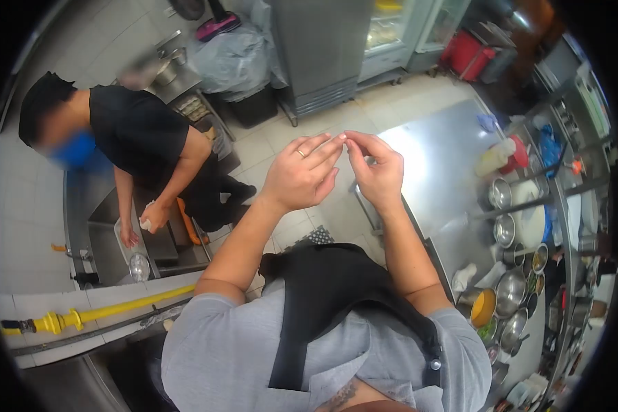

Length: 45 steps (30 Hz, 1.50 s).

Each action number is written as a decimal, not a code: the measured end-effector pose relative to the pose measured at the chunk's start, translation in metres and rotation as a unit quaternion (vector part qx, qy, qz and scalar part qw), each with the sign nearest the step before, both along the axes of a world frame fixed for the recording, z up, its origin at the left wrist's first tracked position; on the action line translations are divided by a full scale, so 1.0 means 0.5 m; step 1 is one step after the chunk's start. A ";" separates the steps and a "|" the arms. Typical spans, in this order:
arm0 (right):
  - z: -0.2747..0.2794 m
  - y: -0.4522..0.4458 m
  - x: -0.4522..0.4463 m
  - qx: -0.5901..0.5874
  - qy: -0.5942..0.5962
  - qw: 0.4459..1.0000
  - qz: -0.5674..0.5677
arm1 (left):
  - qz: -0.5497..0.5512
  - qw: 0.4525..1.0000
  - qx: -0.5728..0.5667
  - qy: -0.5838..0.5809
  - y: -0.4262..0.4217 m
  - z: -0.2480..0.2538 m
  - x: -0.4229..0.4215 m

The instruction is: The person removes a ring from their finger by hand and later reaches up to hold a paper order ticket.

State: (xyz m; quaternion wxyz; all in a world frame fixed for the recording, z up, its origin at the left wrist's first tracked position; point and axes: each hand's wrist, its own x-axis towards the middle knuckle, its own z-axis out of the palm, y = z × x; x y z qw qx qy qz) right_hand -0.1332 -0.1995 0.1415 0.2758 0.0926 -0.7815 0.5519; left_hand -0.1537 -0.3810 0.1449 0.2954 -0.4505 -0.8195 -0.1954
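My left hand [301,172] is raised in front of my chest, fingers stretched out, with a gold ring [301,153] on one finger. My right hand [376,170] meets it at the fingertips, thumb and index finger pinched at the end of a left finger. Anything small between those fingertips is too tiny to make out. Both hands are above the tiled floor [281,130], just left of the steel worktable [432,178]. I wear a black apron [329,295] over a grey shirt.
At left, a person in black [137,130] works over a steel sink [106,213]. A yellow pipe [117,307] runs along the wall. Metal bowls [510,292] and a pot of orange liquid [484,305] line the right side. A bin [253,108] and a steel fridge [323,55] stand ahead.
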 end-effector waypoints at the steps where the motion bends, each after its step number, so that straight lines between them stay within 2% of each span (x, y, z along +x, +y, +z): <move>1: 0.005 -0.021 -0.011 0.026 0.013 1.000 -0.002 | 0.012 1.000 0.001 0.002 -0.022 0.002 0.000; 7: 0.033 -0.120 -0.056 0.128 0.066 0.989 0.028 | 0.079 0.995 -0.038 0.052 -0.141 0.031 -0.004; 12: 0.029 -0.148 -0.050 0.139 0.103 0.983 0.067 | 0.091 0.990 -0.072 0.078 -0.188 0.054 0.014; 13: 0.036 -0.160 -0.066 0.150 0.134 0.976 0.077 | 0.122 0.986 -0.076 0.090 -0.196 0.055 0.017; 15: 0.045 -0.173 -0.051 0.159 0.103 0.978 0.082 | 0.100 0.989 -0.076 0.073 -0.202 0.035 0.033; 18: 0.044 -0.180 -0.038 0.153 0.076 0.981 0.093 | 0.146 0.984 -0.057 0.086 -0.207 0.036 0.059; 22: 0.025 -0.173 -0.024 0.162 0.032 0.981 0.106 | 0.137 0.986 -0.051 0.085 -0.204 0.028 0.081; 24: 0.015 -0.177 -0.013 0.155 0.061 0.980 0.112 | 0.132 0.987 -0.050 0.072 -0.201 0.012 0.101; 30: 0.005 -0.175 0.002 0.156 0.039 0.979 0.123 | 0.114 0.991 -0.045 0.054 -0.206 0.002 0.114; 35: 0.003 -0.177 0.017 0.168 0.021 0.980 0.106 | 0.141 0.988 -0.058 0.011 -0.195 0.002 0.140; 42: 0.014 -0.176 0.032 0.162 0.042 0.979 0.117 | 0.131 0.989 -0.044 0.047 -0.191 -0.005 0.145; 45: 0.002 -0.172 0.033 0.170 0.030 0.979 0.108 | 0.137 0.988 -0.066 0.014 -0.189 -0.007 0.150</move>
